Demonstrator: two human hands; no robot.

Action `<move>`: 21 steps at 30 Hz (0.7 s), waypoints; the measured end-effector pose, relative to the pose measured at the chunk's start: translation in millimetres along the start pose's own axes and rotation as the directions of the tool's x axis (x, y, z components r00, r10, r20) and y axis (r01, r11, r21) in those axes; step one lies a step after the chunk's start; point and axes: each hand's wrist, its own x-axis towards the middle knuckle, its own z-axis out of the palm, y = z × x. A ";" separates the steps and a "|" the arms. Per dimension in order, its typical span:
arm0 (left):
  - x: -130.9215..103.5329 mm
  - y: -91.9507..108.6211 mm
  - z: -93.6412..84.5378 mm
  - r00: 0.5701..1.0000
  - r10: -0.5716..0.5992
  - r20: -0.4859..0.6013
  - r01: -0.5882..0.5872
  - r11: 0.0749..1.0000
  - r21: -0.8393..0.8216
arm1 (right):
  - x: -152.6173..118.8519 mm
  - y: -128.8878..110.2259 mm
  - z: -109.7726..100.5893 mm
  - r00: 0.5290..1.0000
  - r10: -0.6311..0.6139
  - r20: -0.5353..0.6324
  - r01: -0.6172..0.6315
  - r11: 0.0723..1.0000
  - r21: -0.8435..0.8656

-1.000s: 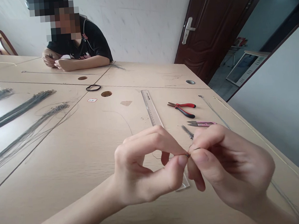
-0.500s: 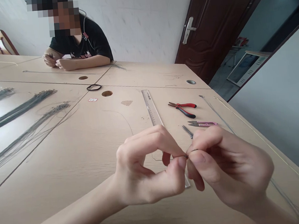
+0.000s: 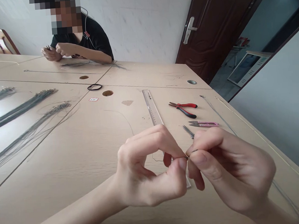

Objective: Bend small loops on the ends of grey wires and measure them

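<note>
My left hand pinches a thin dark cord between thumb and index finger; its loose end trails off to the left. Tip to tip with it, my right hand is closed in a pinch on the same cord, of which only a short dark bit shows above the thumb. The exact join between the fingertips is too small to make out. Under both hands lies a clear ruler, partly hidden. Just beyond my right hand are small silver scissors, pink thread snips and red-and-black pliers.
Bundles of grey cords lie at the left. A black band, a small label and a tape roll rest farther back. Long strands run along the right edge. Across the table sits a person holding a dark tool.
My two hands keep the same pinch with hardly any movement. Across the table, the person has raised one forearm and hand, and dark strands now show beneath it.
</note>
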 end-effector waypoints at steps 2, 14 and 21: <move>0.1 -0.4 -0.1 1.000 0.006 0.006 -0.006 1.000 -0.009 | 0.3 0.1 0.0 1.000 0.003 0.011 -0.003 1.000 0.001; -1.1 -0.6 -0.4 1.000 0.016 0.015 -0.016 1.000 0.001 | -2.4 3.9 0.3 1.000 -0.030 0.008 0.030 0.999 0.016; -0.3 -0.8 -0.6 1.000 0.009 0.029 -0.008 1.000 -0.017 | -0.2 2.1 1.3 0.999 -0.041 0.011 0.041 0.999 -0.007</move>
